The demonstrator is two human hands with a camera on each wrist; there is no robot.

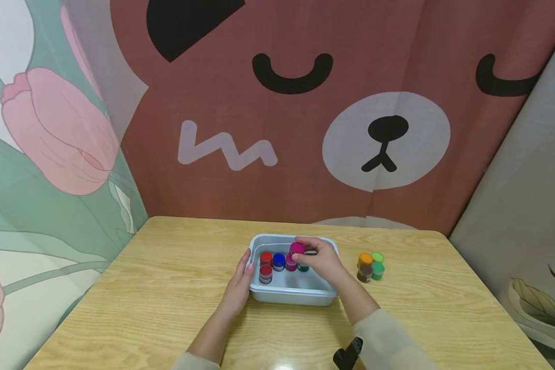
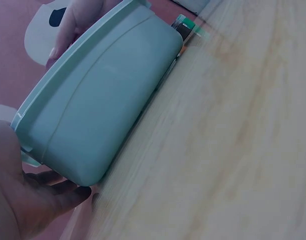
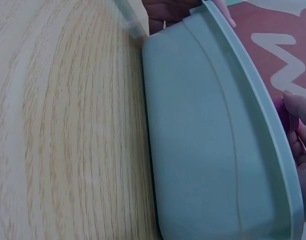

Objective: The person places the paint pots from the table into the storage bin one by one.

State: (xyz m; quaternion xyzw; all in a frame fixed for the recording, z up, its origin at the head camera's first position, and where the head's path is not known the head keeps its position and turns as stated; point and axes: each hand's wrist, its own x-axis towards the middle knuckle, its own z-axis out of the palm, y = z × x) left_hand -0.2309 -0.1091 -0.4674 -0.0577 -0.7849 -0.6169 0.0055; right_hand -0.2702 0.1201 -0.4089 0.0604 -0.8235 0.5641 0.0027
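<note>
A pale blue plastic tub [image 1: 294,297] stands on the table with several small paint jars inside. Along its left end my left hand [image 1: 238,289] grips the wall, the thumb near the rim and the fingers round the outside [image 2: 68,192]. Over the tub, my right hand [image 1: 325,261] pinches a magenta paint jar [image 1: 297,248] between thumb and fingers. Below that jar sits another magenta jar [image 1: 291,263], beside a blue jar [image 1: 278,262]. Two red jars, one behind [image 1: 265,258] and one in front [image 1: 265,274], are at the left. A dark green jar [image 1: 302,267] is partly hidden by my right hand.
Right of the tub, more jars stand grouped on the wooden table [image 1: 166,288]: orange [image 1: 365,259], light green [image 1: 377,257], green [image 1: 377,270] and brown [image 1: 364,273]. A curtain with a bear print [image 1: 296,195] hangs behind the table's far edge.
</note>
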